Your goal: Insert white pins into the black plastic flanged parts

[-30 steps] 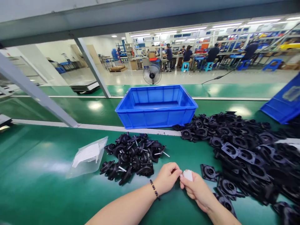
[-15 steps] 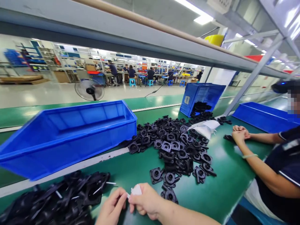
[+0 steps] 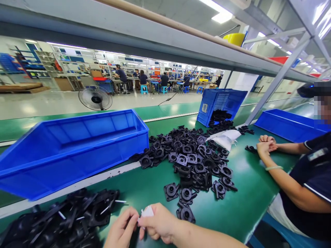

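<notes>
My right hand [image 3: 162, 222] is closed around a small white piece [image 3: 148, 212] that shows above the thumb and forefinger. Close beside it, my left hand [image 3: 122, 225] pinches with thumb and forefinger at the same spot. A thin white bit shows between the two hands, but its shape is unclear. Left of my hands lies a heap of black plastic parts [image 3: 77, 215], some with thin white pins [image 3: 104, 210] sticking out. Ahead and to the right spreads a larger pile of black square-flanged parts [image 3: 186, 159], several of them loose near my right hand.
A long blue bin [image 3: 85, 155] stands beyond the left heap. A tipped blue crate [image 3: 205, 106] spills black parts at the back, near a white plastic bag [image 3: 224, 139]. On the right, a co-worker's hands [image 3: 267, 144] are together. A grey shelf [image 3: 165, 41] runs overhead.
The view has shifted slightly. My hands stay together around the white piece, with the right fingers now a little closer to the left fingertips.
</notes>
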Demonstrator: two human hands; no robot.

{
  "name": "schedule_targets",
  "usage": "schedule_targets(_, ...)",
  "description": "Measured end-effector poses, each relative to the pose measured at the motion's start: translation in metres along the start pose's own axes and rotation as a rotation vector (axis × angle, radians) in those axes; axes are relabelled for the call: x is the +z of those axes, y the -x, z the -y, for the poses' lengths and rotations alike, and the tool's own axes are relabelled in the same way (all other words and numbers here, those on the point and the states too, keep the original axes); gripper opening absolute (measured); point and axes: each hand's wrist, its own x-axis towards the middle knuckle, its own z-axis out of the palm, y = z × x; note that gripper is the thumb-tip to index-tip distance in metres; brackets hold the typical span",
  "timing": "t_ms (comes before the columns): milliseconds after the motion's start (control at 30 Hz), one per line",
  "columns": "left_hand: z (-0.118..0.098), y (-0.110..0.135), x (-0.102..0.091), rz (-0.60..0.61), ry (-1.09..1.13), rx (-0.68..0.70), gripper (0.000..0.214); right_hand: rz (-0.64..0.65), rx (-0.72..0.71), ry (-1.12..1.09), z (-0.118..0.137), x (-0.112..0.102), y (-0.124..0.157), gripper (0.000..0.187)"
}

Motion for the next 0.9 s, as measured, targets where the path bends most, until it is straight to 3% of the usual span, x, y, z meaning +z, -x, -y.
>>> schedule_targets(300,-0.017,-0.004,0.001,-0.061,0.033,-0.095,0.055,-0.017,0.015,0.077,-0.001,0.0,0.0,0.021)
schedule_targets(500,-0.003,-0.002,0.001,-0.004,0.068,-0.101,0.054,-0.062,0.045,0.212,0.005,0.001,0.007,0.014)
schedule_targets(733,-0.002,-0.005,0.002,0.016,0.117,-0.097,0.052,-0.044,0.101,0.243,-0.005,-0.007,0.0,0.023)
schedule_targets(900,-0.011,-0.003,0.001,-0.049,0.356,-0.171,0.047,-0.016,0.023,0.116,-0.006,-0.007,-0.005,0.029)
